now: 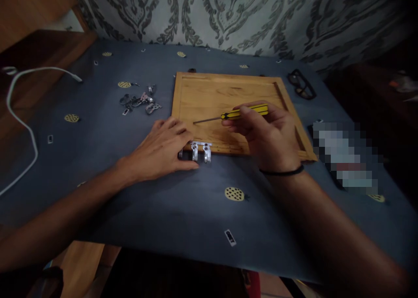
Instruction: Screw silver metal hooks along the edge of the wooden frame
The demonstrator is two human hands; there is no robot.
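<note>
A wooden panel (pixel 225 95) with a raised frame lies flat on the blue cloth. A silver metal hinge (pixel 201 150) sits at its near edge. My left hand (pixel 161 149) rests on the cloth, fingers curled over the left part of that hinge at the panel's corner. My right hand (pixel 266 134) is closed round the yellow-and-black handle of a screwdriver (pixel 233 113). The screwdriver lies level above the panel with its thin shaft pointing left. A black band circles my right wrist.
Loose metal hardware (pixel 139 102) lies on the cloth left of the panel. Black glasses (pixel 301 84) lie at the far right. A white cable (pixel 22 119) runs along the left. A blurred object (pixel 346 158) sits right of the panel. Patterned wallpaper stands behind.
</note>
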